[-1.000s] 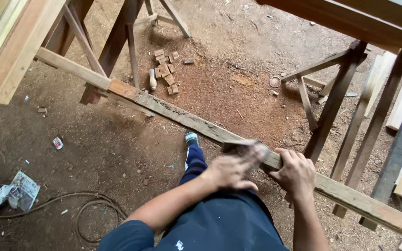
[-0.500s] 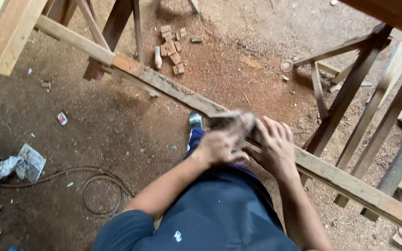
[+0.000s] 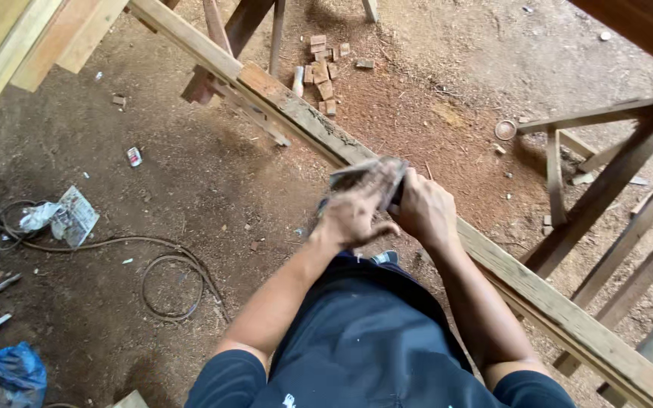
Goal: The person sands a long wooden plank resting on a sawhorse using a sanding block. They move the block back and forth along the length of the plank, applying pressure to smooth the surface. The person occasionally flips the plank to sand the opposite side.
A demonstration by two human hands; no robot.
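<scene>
Both hands close on a blurred sheet of sandpaper [image 3: 368, 175] pressed onto the long wooden plank [image 3: 296, 113], the left hand [image 3: 353, 215] lying over its near edge and the right hand [image 3: 425, 211] gripping just beside it, above the sawdust-strewn dirt floor [image 3: 190, 196].

Grey pad [image 3: 368, 175] between hands: motion-blurred, kind unclear, mostly covered by left hand [image 3: 353, 215] fingers. Right hand [image 3: 426, 211] fingertips hidden behind pad. Grip on pad not readable. Plank [image 3: 296, 113] under hands hidden; both ends cut by frame edges. Foot [image 3: 385, 258] mostly hidden behind thigh. Small round thing [image 3: 505, 129] on dirt: too small to tell. Cable [image 3: 168, 261] runs off left edge. Blue bag [image 3: 13, 374] cut at bottom-left corner.
</scene>
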